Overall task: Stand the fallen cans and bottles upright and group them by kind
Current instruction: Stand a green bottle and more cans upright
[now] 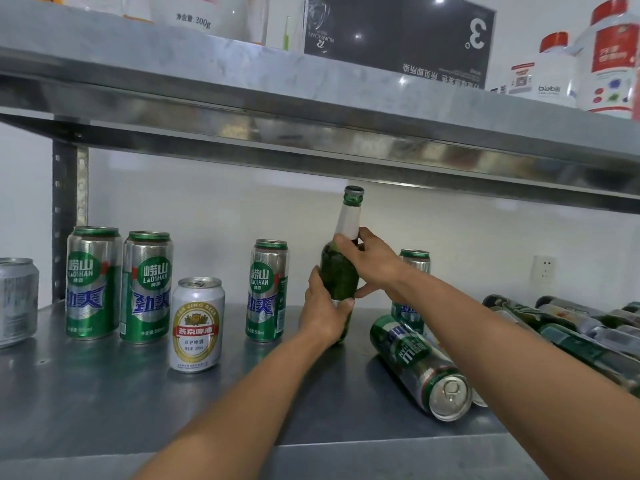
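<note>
Both forearms reach in from the bottom of the frame to a green glass bottle [341,275] at centre, held nearly upright over the metal shelf [104,393]. The left hand [323,317] wraps its lower body and the right hand [372,263] grips it at the shoulder, just under the pale neck label (whether the base touches the shelf is hidden behind the left hand). Just right of it, a fallen green can [420,367] lies on its side, top toward the camera. At the right edge lie several fallen bottles [571,334]. Another green can [414,261] stands behind the right wrist. Left of the bottle stand a tall green can [267,291], a white can [196,323], a pair of green cans [119,285] and, at the far left edge, a silver can [15,299].
</note>
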